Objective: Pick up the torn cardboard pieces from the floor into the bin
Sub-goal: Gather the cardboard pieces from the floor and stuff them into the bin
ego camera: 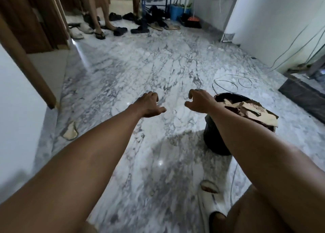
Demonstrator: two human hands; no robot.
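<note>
Both arms reach out over the marble floor (158, 65). The left hand (149, 106) is in the air with loose, half-bent fingers, and it holds nothing. The right hand (198, 101) is in the air too, just beside the bin (218, 141); its fingers curl a little like a claw, but nothing is in them.

The black bin stands on the floor to the right, under the right arm. Torn cardboard pieces (253, 113) fill it and stick out over its rim. One more cardboard piece (70, 131) lies on the floor at the left, near the wall.

Far back, another person's legs (102, 16) stand among many shoes (139, 29). A thin cable (226, 85) loops on the floor behind the bin.
</note>
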